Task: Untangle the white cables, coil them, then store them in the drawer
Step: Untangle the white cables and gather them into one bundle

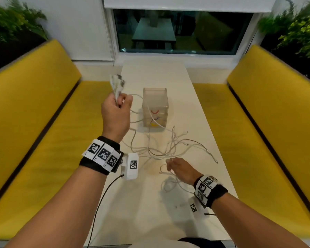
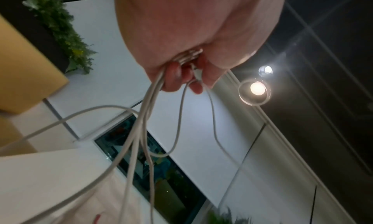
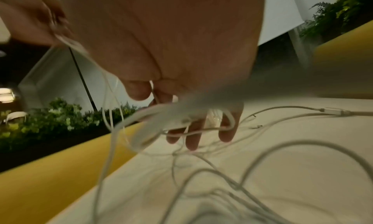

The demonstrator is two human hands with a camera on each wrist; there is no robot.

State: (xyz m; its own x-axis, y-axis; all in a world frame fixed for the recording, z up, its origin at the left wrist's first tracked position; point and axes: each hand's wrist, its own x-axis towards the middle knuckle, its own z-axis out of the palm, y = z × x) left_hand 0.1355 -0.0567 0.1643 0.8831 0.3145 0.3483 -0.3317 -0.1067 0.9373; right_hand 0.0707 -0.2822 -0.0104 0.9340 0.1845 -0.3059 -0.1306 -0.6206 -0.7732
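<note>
Raised above the table's left side, my left hand (image 1: 121,104) grips a bunch of white cables (image 1: 117,85) whose ends stick up out of the fist. The left wrist view shows its fingers (image 2: 175,77) curled round the strands (image 2: 141,123), which hang down. A loose tangle of white cables (image 1: 168,149) lies mid-table. My right hand (image 1: 171,164) is low over the tangle's near edge and pinches a strand; the blurred right wrist view shows loops around its fingers (image 3: 192,138). A translucent drawer box (image 1: 155,106) stands behind the tangle, cables trailing past it.
The narrow white table (image 1: 168,221) runs away from me to a window (image 1: 183,31). Yellow benches (image 1: 43,140) (image 1: 267,131) flank it on both sides, with plants behind them. A black wire (image 1: 100,203) hangs from my left wrist.
</note>
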